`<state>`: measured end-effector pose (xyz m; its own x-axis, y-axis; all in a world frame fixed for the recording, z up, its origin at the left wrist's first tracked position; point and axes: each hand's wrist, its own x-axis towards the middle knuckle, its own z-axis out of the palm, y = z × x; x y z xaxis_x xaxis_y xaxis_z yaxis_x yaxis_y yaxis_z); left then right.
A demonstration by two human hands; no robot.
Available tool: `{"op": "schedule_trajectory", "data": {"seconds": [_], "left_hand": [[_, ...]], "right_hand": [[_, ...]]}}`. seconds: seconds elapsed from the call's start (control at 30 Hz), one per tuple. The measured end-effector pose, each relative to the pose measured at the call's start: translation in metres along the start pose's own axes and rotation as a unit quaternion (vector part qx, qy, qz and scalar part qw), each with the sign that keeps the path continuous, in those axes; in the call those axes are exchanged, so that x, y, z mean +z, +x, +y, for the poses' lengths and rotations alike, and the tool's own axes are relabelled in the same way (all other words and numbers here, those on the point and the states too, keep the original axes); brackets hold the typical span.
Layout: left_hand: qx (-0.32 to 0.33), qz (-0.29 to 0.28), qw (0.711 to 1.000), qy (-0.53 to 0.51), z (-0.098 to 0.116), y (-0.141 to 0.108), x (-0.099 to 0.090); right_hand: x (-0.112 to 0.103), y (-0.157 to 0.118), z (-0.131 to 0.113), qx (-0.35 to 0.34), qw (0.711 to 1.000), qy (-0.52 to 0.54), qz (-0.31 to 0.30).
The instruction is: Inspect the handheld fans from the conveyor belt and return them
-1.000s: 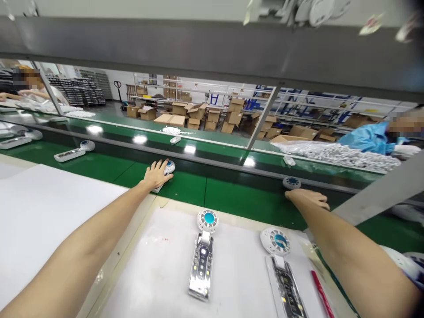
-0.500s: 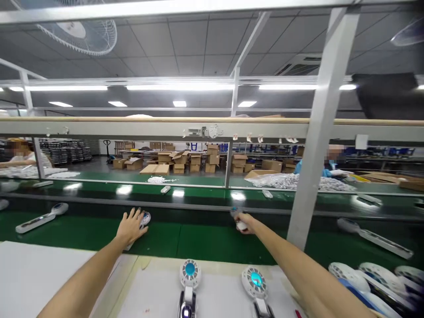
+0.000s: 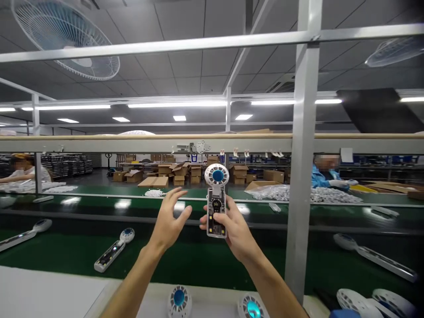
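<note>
A white handheld device (image 3: 217, 176) with a round, blue-centred head and an exposed circuit board stands upright in my right hand (image 3: 235, 227), whose thumb presses on the board. To its left, my left hand (image 3: 170, 218) is raised with fingers apart and holds nothing. A similar device (image 3: 111, 255) lies on the green belt (image 3: 159, 265), left of my left forearm. On the near table edge are two more round heads, one with a blue centre (image 3: 179, 300) and one glowing turquoise (image 3: 251, 307).
A metal post (image 3: 298, 176) rises right of my right forearm. More devices lie on the belt at the far left (image 3: 24, 236) and right (image 3: 374, 256). White heads (image 3: 356, 302) crowd the lower right corner. Across the belt, a person in blue (image 3: 326, 174) sits near small white parts.
My right hand has lifted a device from the belt and holds it upright. My left hand has let go of the other device and risen toward the middle. The view has tilted upward.
</note>
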<state>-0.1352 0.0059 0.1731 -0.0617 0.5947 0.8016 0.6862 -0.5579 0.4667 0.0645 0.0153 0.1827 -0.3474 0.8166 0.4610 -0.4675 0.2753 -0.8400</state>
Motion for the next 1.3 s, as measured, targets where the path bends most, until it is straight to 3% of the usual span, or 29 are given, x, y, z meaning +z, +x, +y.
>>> {"op": "schedule_trajectory", "data": {"seconds": [0.07, 0.13, 0.3, 0.5, 0.63, 0.83, 1.07, 1.3], "left_hand": [[-0.019, -0.047, 0.994, -0.096, 0.032, -0.004, -0.01], [-0.057, -0.09, 0.976, -0.189, 0.052, -0.01, -0.015], [-0.127, -0.148, 0.918, -0.346, 0.065, -0.021, -0.007], [-0.204, -0.108, 0.906, -0.355, 0.061, -0.021, 0.002], [-0.249, -0.114, 0.897, -0.347, 0.055, -0.017, 0.002], [-0.23, -0.156, 0.892, -0.356, 0.051, -0.014, -0.01], [-0.224, -0.15, 0.893, -0.36, 0.058, -0.016, -0.013], [-0.221, -0.14, 0.894, -0.364, 0.06, -0.016, -0.012]], "right_hand": [[0.002, -0.015, -0.004, -0.016, 0.999, 0.001, -0.05], [0.003, -0.025, -0.007, -0.02, 0.996, -0.01, -0.087], [0.007, -0.033, -0.006, 0.002, 0.987, -0.016, -0.162], [0.009, -0.031, 0.009, 0.04, 0.976, -0.051, -0.208], [0.01, -0.027, 0.017, 0.05, 0.972, -0.044, -0.224], [0.013, -0.028, 0.016, 0.091, 0.969, -0.021, -0.227], [0.011, -0.033, 0.01, 0.099, 0.963, -0.024, -0.248], [0.013, -0.035, 0.012, 0.077, 0.971, -0.034, -0.222]]}}
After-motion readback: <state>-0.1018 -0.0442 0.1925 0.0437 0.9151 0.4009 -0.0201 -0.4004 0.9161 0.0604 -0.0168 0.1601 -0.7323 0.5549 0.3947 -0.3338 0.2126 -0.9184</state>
